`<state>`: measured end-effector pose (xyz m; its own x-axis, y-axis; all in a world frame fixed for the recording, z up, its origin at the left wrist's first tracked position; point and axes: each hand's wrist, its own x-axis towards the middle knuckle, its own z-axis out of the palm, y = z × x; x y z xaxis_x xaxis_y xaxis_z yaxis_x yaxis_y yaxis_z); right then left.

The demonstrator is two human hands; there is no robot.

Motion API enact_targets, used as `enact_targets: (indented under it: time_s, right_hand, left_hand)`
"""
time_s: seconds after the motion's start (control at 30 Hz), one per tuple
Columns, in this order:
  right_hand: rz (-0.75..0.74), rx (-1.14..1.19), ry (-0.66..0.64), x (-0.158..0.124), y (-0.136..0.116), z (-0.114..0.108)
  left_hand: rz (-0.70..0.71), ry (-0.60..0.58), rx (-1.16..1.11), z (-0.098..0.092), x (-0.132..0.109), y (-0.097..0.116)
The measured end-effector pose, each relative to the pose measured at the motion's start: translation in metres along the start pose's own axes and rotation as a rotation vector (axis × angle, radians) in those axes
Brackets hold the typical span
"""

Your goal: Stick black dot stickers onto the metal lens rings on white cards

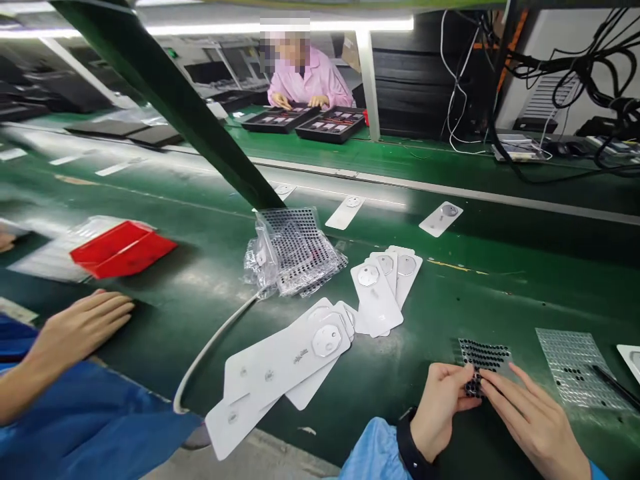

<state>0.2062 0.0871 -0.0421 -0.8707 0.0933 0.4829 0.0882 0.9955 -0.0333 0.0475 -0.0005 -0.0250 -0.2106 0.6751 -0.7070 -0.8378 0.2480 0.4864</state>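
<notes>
My left hand (445, 405), with a black band at the wrist, pinches a small clear sheet of black round dots (493, 353) between thumb and fingers. Against the sheet's lower part, the fingertips of my right hand (535, 410) are closed at the black dots; whether a loose dot is between them is hidden. To the right lies another clear sheet (575, 350) with a few black dots left on it, and a black pen-like tool (613, 383) rests across it. White flat panels (376, 300) with round silver-rimmed recesses lie fanned out to the left of my hands.
Longer white panels (280, 367) overlap near the front edge. Behind them sits a pile of dotted sheets in plastic (300, 247), beside a slanted green post (185, 100). A co-worker's hand (83, 327) rests at left near a red folder (123, 250). Another person (315, 80) works across the bench.
</notes>
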Motion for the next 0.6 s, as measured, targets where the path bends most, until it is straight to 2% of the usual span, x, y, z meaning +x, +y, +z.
enact_targets:
  time_s: [0.17, 0.3, 0.47, 0.53, 0.6]
  right_hand:
    - [-0.029, 0.013, 0.041, 0.003, -0.003, 0.005]
    - [-0.045, 0.028, 0.034, 0.007, 0.005, 0.007]
    - [0.093, 0.09, -0.057, 0.008, 0.016, 0.01]
    - [0.161, 0.116, -0.067, 0.009, 0.017, 0.011]
    - [0.263, 0.167, -0.049, 0.011, 0.019, 0.013]
  left_hand:
    - [-0.008, 0.038, 0.019, 0.0, 0.002, 0.0]
    - [0.059, 0.044, 0.194, 0.002, 0.005, 0.004]
    - [0.28, 0.051, 0.721, 0.008, -0.008, 0.01]
    - [0.37, 0.108, 0.965, 0.006, -0.017, 0.018]
    - [0.45, 0.189, 1.181, 0.004, -0.019, 0.036]
